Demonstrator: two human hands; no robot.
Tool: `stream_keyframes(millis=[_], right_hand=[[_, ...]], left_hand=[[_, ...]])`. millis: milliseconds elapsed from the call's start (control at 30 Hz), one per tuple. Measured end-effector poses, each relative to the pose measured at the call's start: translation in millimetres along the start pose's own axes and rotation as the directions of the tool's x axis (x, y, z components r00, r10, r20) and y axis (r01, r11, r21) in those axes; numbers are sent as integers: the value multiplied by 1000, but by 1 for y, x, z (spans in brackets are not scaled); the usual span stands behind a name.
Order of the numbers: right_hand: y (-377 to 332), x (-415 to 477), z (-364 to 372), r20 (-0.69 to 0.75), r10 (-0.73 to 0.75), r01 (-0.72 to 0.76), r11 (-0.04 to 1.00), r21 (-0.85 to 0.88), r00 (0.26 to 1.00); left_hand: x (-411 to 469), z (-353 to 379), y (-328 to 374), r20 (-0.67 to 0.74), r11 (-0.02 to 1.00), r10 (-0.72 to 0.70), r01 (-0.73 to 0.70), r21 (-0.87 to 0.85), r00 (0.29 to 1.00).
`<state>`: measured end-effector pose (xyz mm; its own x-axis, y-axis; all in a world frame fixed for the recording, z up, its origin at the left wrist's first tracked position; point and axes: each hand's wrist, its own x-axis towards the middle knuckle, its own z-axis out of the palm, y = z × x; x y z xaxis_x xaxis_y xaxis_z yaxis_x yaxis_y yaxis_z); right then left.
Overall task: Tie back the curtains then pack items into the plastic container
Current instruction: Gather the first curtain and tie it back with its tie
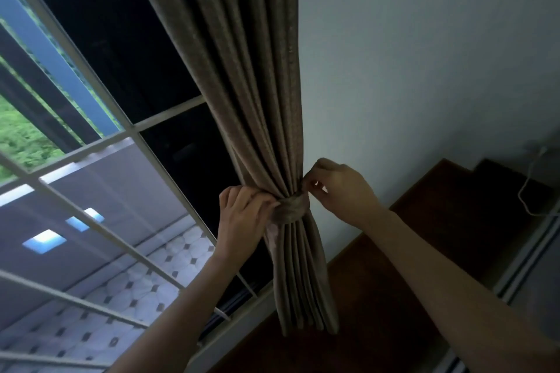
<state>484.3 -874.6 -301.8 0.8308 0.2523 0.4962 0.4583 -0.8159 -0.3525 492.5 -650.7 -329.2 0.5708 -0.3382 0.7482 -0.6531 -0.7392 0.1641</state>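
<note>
No legible text, label, brand, number or sign anywhere in view.

A brown pleated curtain [242, 70] hangs down the centre of the frame, gathered into a tight bundle. A matching fabric tie-back [289, 208] cinches it just below centre, the folds flaring out underneath.

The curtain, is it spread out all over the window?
No, the curtain is gathered into one bunch by a tie wrapped round its middle, leaving the window bare.
</note>
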Motion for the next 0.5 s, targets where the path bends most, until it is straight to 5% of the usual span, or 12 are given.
stream_keyframes(millis=[200,367,500], right_hand=[[-22,-2,-13,-161,121,-56,932,359,980],[-46,22,-27,-382,140,17,924,381,914],[-51,38,-20,-357,139,-19,947,319,924]], left_hand=[[16,-8,7,-131,995,-18,6,-98,991],[60,-33,21,-371,997,-60,34,-74,927],[67,-33,26,-346,1000,21,-27,-14,938]])
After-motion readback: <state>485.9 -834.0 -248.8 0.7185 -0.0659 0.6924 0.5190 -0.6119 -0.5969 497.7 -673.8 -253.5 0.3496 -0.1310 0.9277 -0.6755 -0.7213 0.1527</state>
